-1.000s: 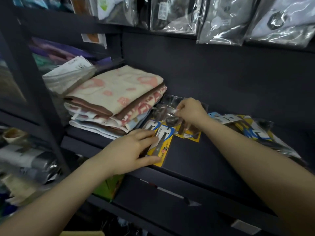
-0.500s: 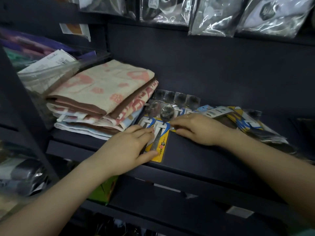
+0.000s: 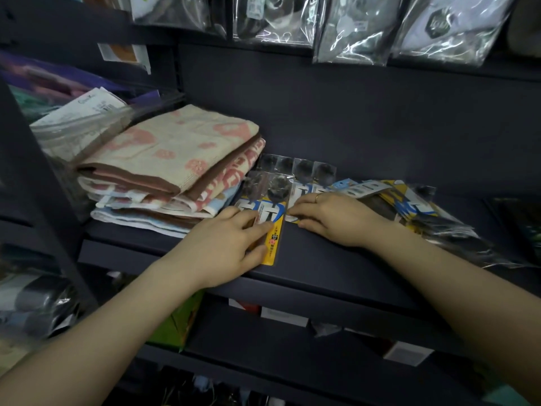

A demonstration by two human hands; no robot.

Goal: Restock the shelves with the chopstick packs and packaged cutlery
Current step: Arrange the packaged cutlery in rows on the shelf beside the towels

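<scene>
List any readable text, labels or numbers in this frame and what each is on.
None can be read for certain.
White paper label: print, blurred.
Yellow cutlery pack: red and black characters, too small.
Hanging bag sticker: barcode-like, unreadable.
Dark badge: blurred.

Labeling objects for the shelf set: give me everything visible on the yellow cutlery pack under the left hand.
The yellow pack is a long, narrow card in glossy clear plastic. It has a yellow lower part with red print, a blue and white band above, and dark round spoon bowls at the top. It lies flat on the dark shelf, its lower end near the front edge. The left hand rests on its left side. A similar pack lies beside it under the right hand. Towels sit to its left.
</scene>
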